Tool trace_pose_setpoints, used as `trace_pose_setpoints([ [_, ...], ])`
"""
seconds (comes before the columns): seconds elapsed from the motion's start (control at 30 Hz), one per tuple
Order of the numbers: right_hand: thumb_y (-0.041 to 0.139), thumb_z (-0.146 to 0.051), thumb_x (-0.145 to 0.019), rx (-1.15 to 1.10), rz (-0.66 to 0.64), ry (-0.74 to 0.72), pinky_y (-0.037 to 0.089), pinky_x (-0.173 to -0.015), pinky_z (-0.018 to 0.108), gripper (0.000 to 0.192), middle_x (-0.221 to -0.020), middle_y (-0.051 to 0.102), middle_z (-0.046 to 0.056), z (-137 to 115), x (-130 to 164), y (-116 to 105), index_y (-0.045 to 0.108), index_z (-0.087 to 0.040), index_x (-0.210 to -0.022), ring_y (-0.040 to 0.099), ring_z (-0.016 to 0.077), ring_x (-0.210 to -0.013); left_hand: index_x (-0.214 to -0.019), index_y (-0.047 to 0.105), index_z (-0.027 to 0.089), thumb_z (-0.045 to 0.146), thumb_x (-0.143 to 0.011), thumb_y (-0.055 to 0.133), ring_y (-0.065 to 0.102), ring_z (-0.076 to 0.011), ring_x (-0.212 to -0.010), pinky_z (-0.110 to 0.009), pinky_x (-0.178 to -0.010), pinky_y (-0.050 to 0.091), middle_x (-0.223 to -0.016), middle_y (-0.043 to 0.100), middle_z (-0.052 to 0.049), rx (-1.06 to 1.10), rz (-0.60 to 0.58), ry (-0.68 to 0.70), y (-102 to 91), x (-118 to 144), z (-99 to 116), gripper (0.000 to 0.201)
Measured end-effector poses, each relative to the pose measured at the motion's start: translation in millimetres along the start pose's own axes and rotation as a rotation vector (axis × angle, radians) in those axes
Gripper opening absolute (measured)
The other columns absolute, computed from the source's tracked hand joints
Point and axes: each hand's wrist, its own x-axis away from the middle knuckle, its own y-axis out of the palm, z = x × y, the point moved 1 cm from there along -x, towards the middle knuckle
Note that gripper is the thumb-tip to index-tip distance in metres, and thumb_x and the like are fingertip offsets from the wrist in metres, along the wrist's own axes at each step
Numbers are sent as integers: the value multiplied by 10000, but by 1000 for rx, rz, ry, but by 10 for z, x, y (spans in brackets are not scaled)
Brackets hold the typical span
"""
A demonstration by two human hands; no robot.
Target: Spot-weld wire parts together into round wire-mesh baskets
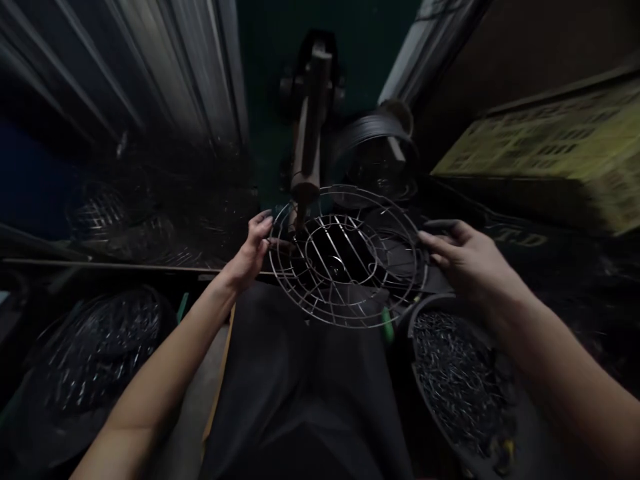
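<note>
Under the dark arm of a welding machine, a round wire guard lies nearly flat, held between both hands over the person's lap. The left hand pinches the outer rings at the guard's left edge, fingers curled over the wire close to the machine's tip; the right hand steadies the right rim with loosely bent fingers, though whether they close fully round the wire cannot be told in the dim light. Doing this step well seems to call for keeping the guard level, with the wire crossing sitting squarely beneath the tip, and both grips kept out on the rim, clear of the contact point. A bucket of small metal pieces stands by the right knee, and stacked wire guards lie to the left.
</note>
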Motion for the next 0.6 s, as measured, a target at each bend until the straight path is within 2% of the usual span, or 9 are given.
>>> trace_pose_setpoints([
  [0.1,866,-242,-465,-91,-53,20,314,-363,107,431,-593,567,-50,95,-108,-5,572,-162,-770,411,21,-421,-1219,422,244,546,-752,598,610,-167,-870,-355,-821,512,-1154,545,-59,49,-18,-35,-2,-39,-9,584],
  [0.27,889,-220,-445,-160,-49,91,364,-367,108,416,-631,609,-22,246,-206,32,613,-153,-749,481,48,-462,-1197,408,237,535,-738,611,594,-184,-938,-336,-836,497,-1161,538,-62,35,4,24,-28,-92,-23,584],
  [0.33,872,-180,-485,-157,-39,117,389,-383,98,348,-647,619,-9,268,-220,44,631,-141,-732,503,48,-478,-1207,402,236,532,-732,615,596,-194,-946,-351,-846,491,-1156,543,-62,34,-7,24,-39,-117,-18,599],
  [0.47,785,-104,-617,-148,-55,166,355,-348,87,176,-628,605,-3,241,-179,61,649,-132,-726,455,28,-414,-1229,395,250,510,-726,626,605,-191,-935,-388,-904,460,-1172,554,-47,58,5,7,-48,-144,-10,612],
  [0.6,695,-81,-705,-30,5,145,408,-360,112,100,-645,619,26,190,-114,78,667,-164,-754,532,75,-450,-1236,396,244,481,-745,622,585,-193,-1019,-387,-988,396,-1184,558,-35,87,8,-10,-43,-116,-47,591],
])
